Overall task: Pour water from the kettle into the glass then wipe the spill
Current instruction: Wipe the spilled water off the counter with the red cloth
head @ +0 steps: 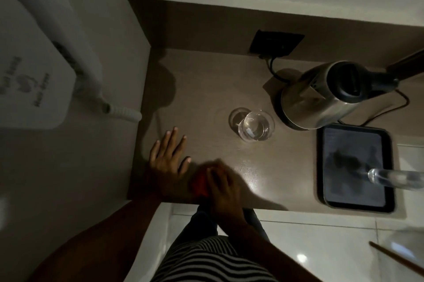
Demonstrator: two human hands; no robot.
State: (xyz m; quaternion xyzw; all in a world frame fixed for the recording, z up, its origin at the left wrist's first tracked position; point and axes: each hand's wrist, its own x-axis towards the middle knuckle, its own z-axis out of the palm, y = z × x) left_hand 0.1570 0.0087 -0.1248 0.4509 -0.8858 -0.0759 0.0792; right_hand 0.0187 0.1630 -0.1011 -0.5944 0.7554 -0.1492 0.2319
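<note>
A steel kettle (319, 95) with a black lid and handle stands on its base at the back right of the brown counter (218, 84). A clear glass (253, 124) with water in it stands just left of the kettle. My left hand (168, 157) lies flat on the counter near its left front corner, fingers spread. My right hand (223, 190), blurred by motion, presses a red cloth (199, 184) onto the counter at the front edge, right beside my left hand.
A black tray (354, 167) sits at the front right with a clear bottle (394, 178) lying across it. A black wall socket (276, 43) and the kettle's cord (273, 68) are at the back. A white wall-mounted device (34, 70) hangs at left.
</note>
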